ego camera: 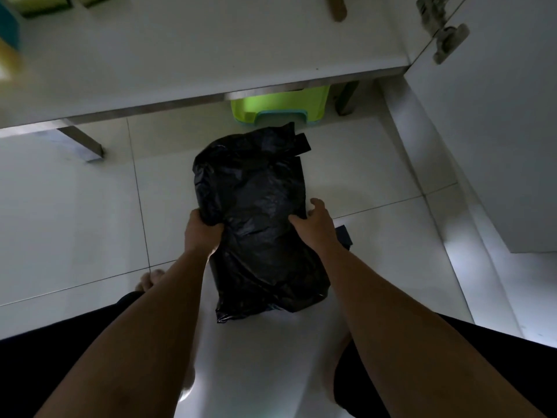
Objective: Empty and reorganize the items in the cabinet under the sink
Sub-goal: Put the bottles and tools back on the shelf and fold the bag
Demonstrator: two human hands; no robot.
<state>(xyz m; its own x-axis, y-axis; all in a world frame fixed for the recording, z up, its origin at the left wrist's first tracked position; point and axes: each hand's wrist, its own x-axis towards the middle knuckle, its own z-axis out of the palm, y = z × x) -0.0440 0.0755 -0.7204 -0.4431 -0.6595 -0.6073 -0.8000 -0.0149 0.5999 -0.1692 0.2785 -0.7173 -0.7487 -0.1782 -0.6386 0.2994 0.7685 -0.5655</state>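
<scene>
A bulky black plastic bag point(256, 212), crumpled and full, lies on the white tiled floor point(75, 212) in front of me. My left hand point(200, 229) grips the bag's left side with fingers curled into the plastic. My right hand point(313, 221) presses on the bag's right side, thumb lifted, fingers on the plastic. The open cabinet floor point(196, 55) stretches above, white and mostly bare.
A green plastic stool point(280, 105) sits under the cabinet's base. A metal cabinet leg point(83, 143) stands at left, another point(346, 98) at right. The open cabinet door point(497, 131) with a hinge point(446, 28) is at right. Green boxes point(45, 3) sit at the cabinet's back left.
</scene>
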